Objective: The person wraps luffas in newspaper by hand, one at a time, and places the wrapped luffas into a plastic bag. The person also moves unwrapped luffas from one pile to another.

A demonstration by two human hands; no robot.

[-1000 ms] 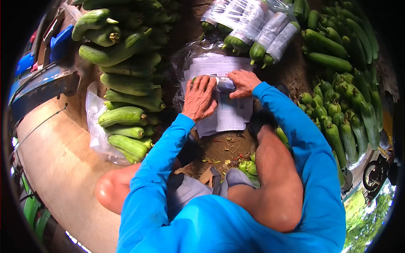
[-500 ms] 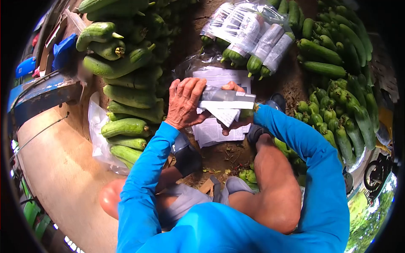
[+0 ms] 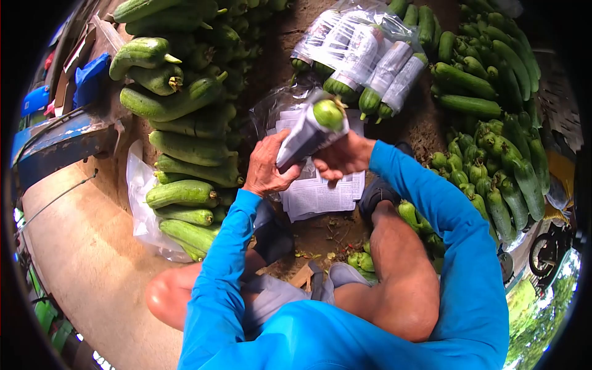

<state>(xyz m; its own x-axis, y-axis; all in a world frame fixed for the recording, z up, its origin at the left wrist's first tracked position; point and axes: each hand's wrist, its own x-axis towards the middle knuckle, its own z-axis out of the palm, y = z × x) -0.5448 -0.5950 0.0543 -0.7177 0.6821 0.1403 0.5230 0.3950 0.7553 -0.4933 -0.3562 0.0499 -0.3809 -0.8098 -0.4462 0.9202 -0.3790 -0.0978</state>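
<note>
A green gourd wrapped in newspaper (image 3: pixel 303 140) is tilted up between my hands, its bare green end pointing away from me and to the right. My left hand (image 3: pixel 269 164) grips the wrapped gourd from the left, thumb along its lower end. Close against its right side, my right hand (image 3: pixel 345 155) has its palm turned up and its fingers stretched out. Below both hands lies a stack of newspaper sheets (image 3: pixel 324 196) on the ground.
Beyond the sheets, a clear plastic bag (image 3: pixel 345 31) holds several wrapped gourds. Unwrapped gourds (image 3: pixel 188 148) are piled along the left, with more gourds (image 3: pixel 468 106) heaped on the right. A plastic sheet (image 3: pixel 140 203) lies by the left pile. My shoe (image 3: pixel 377 196) is beside the newspaper.
The wrapped gourd has turned from lying crosswise to pointing up and away, its green end now showing. My right hand has come off its right end and opened beneath it.
</note>
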